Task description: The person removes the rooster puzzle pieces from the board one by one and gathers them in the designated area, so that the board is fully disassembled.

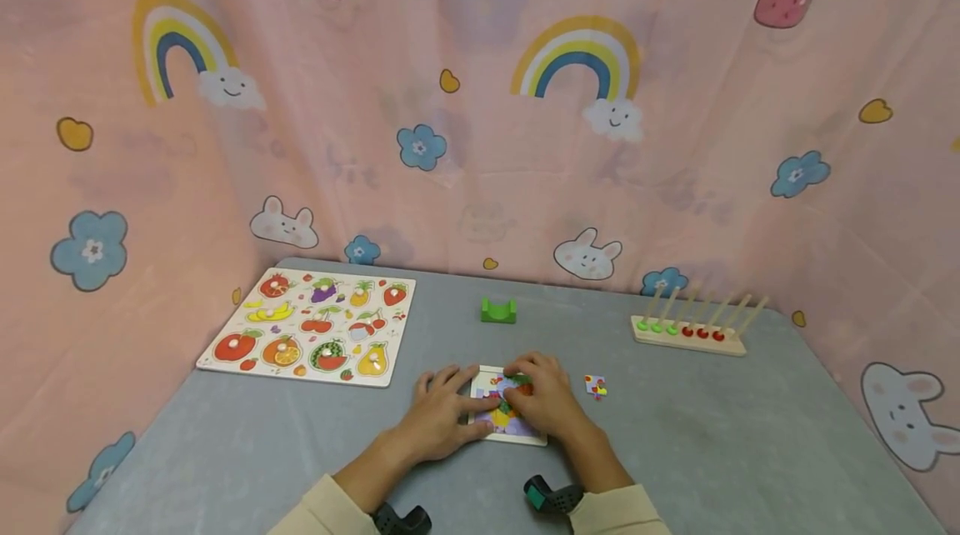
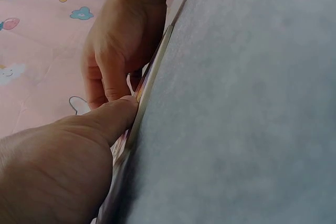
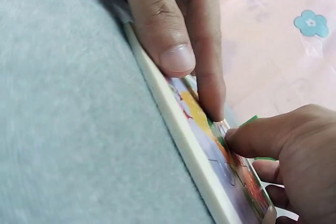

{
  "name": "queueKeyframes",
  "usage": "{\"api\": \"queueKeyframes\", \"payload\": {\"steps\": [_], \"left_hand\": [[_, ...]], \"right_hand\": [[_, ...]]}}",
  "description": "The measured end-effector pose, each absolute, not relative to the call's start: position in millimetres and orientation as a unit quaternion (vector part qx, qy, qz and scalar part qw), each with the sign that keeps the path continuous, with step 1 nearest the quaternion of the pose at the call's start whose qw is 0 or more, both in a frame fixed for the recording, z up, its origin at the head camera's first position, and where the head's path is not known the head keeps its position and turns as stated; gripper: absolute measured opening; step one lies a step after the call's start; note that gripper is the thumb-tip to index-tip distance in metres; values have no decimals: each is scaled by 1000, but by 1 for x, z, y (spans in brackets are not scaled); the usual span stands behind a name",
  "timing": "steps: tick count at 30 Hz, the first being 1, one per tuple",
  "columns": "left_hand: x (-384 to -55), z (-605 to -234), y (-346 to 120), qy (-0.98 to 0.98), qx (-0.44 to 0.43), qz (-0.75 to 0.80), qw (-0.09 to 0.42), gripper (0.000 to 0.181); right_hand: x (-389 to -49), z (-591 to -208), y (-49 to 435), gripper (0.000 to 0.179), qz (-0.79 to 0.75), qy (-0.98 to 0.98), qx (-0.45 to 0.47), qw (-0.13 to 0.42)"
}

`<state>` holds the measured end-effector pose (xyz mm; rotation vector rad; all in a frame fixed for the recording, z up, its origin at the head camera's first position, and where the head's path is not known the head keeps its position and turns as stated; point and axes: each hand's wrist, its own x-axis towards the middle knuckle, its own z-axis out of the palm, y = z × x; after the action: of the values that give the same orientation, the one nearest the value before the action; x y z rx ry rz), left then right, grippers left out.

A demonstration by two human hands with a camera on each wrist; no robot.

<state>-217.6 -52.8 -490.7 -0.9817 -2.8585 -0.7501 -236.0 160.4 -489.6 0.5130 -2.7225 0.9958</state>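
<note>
While 2 cream sleeves (image 1: 326,510) and 2 black, perforated wrist devices (image 1: 551,497) sit nearest, the left hand (image 1: 444,414) lies loosely spread, fingers mostly straight, its thumb and index finger resting on a thin rectangular puzzle (image 1: 510,425); the right hand (image 1: 553,403) has bent fingers at the puzzle's upper right, thumb on its printed face, though I cannot tell whether it pinches a piece; the puzzle, pale-rimmed and flat, lies on the softly mottled grey counter (image 1: 712,452); just right is 1 loose, knobbed-edge piece (image 1: 596,387). Farther left lies a wide board (image 1: 303,342) of glossy fruit shapes; beyond the puzzle stands a scoop-topped green block (image 1: 498,312); right, a wooden peg stand (image 1: 678,342) carries 3 green and 3 red beads; a creased pink curtain (image 1: 480,185) hangs behind.
</note>
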Motion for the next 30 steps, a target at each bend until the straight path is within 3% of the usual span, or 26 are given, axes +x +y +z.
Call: {"api": "queueKeyframes", "payload": {"steps": [11, 24, 30], "left_hand": [[-215, -496, -52, -918, -315, -242, 9, 38], [-216, -495, -52, -917, -314, -246, 8, 37], [-217, -493, -52, -917, -312, -248, 8, 37]], "right_hand": [[-231, -487, 158, 14, 313, -935, 154, 71], [-231, -487, 157, 19, 333, -929, 139, 79], [-235, -489, 158, 20, 344, -917, 167, 112]]}}
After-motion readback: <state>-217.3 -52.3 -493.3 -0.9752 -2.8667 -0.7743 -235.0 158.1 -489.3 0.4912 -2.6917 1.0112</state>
